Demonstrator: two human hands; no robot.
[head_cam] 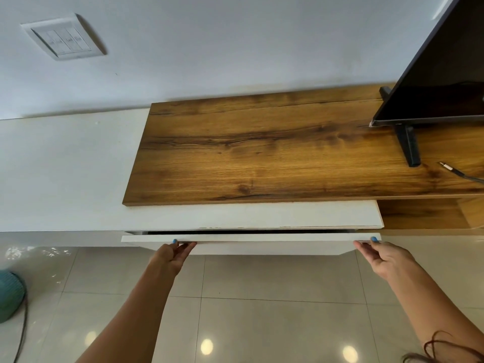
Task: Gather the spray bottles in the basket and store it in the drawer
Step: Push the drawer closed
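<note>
A white drawer front (262,238) under the white cabinet top stands out by a narrow dark gap. My left hand (171,256) grips the front's top edge near its left end, thumb on top, fingers underneath. My right hand (385,259) holds the same edge at its right end in the same way. No spray bottle and no basket show in this view; the inside of the drawer is hidden.
A wooden top (262,153) carries a black TV (440,82) on a stand at the right, with a loose cable plug (450,169). A switch panel (62,38) is on the wall. A teal object (10,297) sits on the tiled floor at the left.
</note>
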